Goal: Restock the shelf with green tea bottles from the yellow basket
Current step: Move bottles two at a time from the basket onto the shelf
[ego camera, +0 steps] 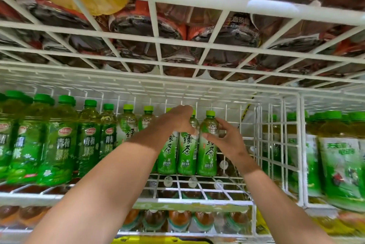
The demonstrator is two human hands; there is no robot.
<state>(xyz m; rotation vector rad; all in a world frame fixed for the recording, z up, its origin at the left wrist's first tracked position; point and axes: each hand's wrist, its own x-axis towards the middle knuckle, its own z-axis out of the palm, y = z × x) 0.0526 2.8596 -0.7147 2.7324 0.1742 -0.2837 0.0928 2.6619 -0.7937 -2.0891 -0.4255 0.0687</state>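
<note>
Both arms reach up to the white wire shelf point(189, 202). My right hand point(225, 139) grips the rightmost green tea bottle point(207, 154), thumb on its front and fingers curled round its neck and right side. That bottle stands upright on the shelf. My left hand point(177, 121) lies curled over the shoulders of two neighbouring green tea bottles point(185, 152), covering their caps. More of the same bottles point(127, 123) stand behind to the left. A yellow basket edge point(138, 240) shows at the bottom.
Darker green-labelled bottles point(59, 148) fill the shelf's left half. A wire divider point(300, 150) closes the right side, with other green bottles point(339, 168) beyond. Brown drink bottles point(177, 46) sit on the rack overhead and orange-capped ones point(179, 220) below.
</note>
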